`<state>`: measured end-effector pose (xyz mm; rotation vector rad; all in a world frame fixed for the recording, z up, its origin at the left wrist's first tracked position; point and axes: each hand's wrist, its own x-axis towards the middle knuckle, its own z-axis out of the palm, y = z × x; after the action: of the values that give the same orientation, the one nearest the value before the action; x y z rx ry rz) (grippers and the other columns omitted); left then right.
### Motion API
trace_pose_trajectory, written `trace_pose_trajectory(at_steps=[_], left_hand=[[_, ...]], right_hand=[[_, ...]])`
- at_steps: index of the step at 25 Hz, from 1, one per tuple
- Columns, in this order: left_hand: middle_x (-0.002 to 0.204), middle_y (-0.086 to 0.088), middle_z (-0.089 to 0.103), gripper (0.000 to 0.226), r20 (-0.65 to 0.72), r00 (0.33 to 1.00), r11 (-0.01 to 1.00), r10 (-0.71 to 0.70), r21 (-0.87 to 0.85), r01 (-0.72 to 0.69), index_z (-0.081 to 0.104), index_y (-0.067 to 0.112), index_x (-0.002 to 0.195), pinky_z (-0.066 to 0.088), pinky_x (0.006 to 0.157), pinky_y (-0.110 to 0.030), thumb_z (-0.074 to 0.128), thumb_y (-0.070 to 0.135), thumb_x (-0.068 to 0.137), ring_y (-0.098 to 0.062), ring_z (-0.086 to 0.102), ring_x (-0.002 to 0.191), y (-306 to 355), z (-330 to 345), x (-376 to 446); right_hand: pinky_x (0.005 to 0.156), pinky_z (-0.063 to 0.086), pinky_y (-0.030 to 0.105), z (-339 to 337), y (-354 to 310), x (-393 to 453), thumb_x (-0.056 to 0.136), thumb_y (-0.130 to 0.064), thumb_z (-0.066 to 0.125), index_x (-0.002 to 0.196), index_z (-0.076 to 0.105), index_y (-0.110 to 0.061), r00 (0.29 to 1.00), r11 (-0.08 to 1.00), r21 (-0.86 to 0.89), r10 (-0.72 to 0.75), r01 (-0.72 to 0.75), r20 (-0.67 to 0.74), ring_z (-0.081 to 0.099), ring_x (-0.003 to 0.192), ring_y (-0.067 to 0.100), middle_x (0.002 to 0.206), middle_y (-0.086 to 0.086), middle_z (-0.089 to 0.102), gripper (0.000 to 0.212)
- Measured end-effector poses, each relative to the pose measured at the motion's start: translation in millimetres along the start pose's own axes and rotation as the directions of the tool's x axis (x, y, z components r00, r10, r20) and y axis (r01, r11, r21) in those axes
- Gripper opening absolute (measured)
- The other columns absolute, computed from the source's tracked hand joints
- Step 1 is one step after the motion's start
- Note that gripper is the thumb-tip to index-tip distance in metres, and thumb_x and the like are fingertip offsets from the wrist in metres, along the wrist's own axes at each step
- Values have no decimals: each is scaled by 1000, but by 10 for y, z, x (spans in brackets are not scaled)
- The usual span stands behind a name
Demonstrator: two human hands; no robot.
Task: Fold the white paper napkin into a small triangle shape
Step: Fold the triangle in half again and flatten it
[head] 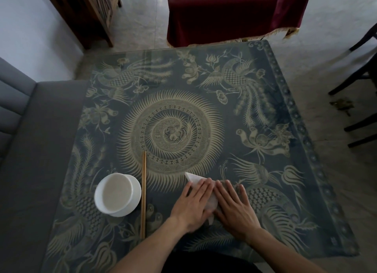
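The white paper napkin point(193, 178) lies folded on the patterned table near its front edge, mostly hidden under both hands. Only a pointed corner shows at the upper left, plus a strip between the hands. My left hand point(193, 205) lies flat on the napkin's left part, fingers spread and pointing away from me. Pressed flat on the right part is my right hand point(234, 207), its fingers also stretched out. Neither hand grips anything.
A white bowl point(118, 195) stands at the front left of the table point(265, 109). Wooden chopsticks point(143, 193) lie lengthwise just right of it. A grey sofa point(30, 150) borders the left side, dark chair legs point(359, 101) stand at right, and a maroon-draped table point(230, 13) sits beyond.
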<state>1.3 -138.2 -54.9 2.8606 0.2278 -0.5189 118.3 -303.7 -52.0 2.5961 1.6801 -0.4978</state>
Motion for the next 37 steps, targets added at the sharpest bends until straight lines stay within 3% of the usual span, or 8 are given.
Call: trace_pose_trajectory(at_steps=[5,10,16,20,25,29,37], left_hand=[[159,3,-26,68,32,991,991,-128,53,126,-19,18,151,-14,119,-50,-6,56,96,-15,-27,145,-368,-50,-78],[159,1,-27,68,33,982,977,-187,106,183,-18,15,151,-11,118,-54,0,54,98,-19,-28,145,-511,-137,-149],[160,1,-27,69,7,1000,999,21,37,-21,-15,16,154,-11,120,-49,12,53,103,-15,-28,145,-208,-135,-79],[160,2,-26,67,40,998,998,-42,42,40,-13,16,154,-4,120,-51,14,51,104,-14,-24,146,-229,-84,-39],[159,5,-28,78,54,998,998,-45,51,42,-15,18,154,-8,120,-52,19,62,99,-12,-27,145,-310,-25,-8],[156,6,-35,92,68,995,997,-73,23,72,-23,20,151,-16,117,-52,20,75,91,-10,-35,141,-380,-32,-10],[157,0,-36,107,93,991,995,-94,52,89,-28,18,148,-16,116,-55,16,88,80,-15,-36,142,-531,-114,-33]], right_hand=[[111,14,59,3,52,0,98,-59,24,153,28,-19,999,1000,0,2,-2,44,18,147,30,161,1,23,68],[111,13,59,-10,52,7,97,-61,23,153,26,-21,998,1000,-4,10,-10,64,16,147,31,161,2,22,69],[113,10,60,-24,-69,69,97,-62,27,155,13,-13,996,996,30,81,-82,42,4,150,30,163,10,8,78],[115,4,58,-6,-105,123,95,-69,21,155,12,-13,985,985,66,154,-159,74,-1,150,26,163,3,6,82],[115,4,57,16,-19,96,81,-86,29,155,10,-14,988,990,78,109,-118,113,-7,149,27,164,4,3,106],[116,-5,57,28,27,88,65,-98,28,154,-6,-12,980,988,80,121,-135,158,-20,147,30,162,9,-15,129],[115,-15,58,33,37,117,53,-105,24,152,-15,-12,978,986,95,121,-139,171,-30,144,29,159,9,-26,142]])
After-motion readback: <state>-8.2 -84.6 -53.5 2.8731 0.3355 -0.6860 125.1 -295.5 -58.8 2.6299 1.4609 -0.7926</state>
